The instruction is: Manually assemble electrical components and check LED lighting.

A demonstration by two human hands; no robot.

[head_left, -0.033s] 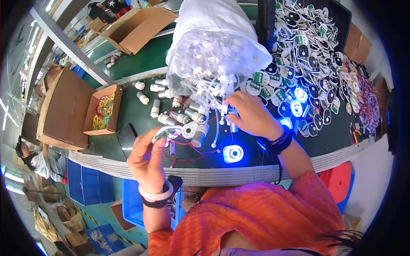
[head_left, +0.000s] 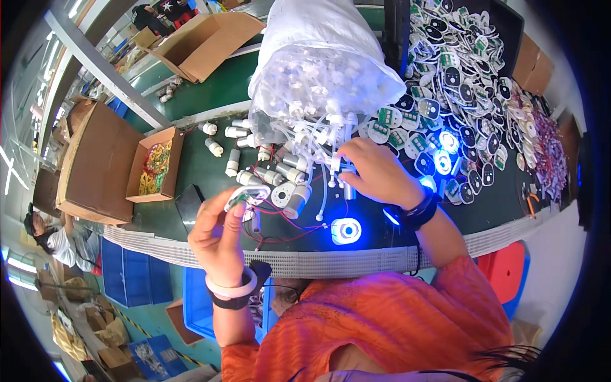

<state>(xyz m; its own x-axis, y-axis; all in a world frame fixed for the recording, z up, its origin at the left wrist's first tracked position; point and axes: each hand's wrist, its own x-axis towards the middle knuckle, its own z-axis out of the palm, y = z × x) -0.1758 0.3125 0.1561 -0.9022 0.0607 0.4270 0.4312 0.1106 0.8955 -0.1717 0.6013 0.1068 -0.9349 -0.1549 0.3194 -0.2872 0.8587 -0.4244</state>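
Observation:
Between thumb and fingers, my left hand [head_left: 219, 239] pinches a white rounded panel with a green circuit board [head_left: 247, 192], raised above the bench's near edge. Red wires run on the bench beside it. My right hand [head_left: 377, 170] is closed among clear tubes with white plastic fittings [head_left: 321, 134], which spill from a large white bag [head_left: 318, 32]; the piece in its fingers is mostly hidden. Left of that hand lie several grey-and-white cylindrical motors [head_left: 296, 202] and a white round plate [head_left: 282, 195]. Nearer me, a white unit [head_left: 346, 231] glows blue.
Many white panels with circuit boards [head_left: 468, 76] are heaped at the right, with more blue-lit units [head_left: 443, 162] near them. Pink-purple small parts [head_left: 550, 153] lie beyond. At left stand cardboard boxes [head_left: 95, 159], one holding yellow-green wire coils [head_left: 153, 169]. Blue bins [head_left: 137, 274] sit below the bench.

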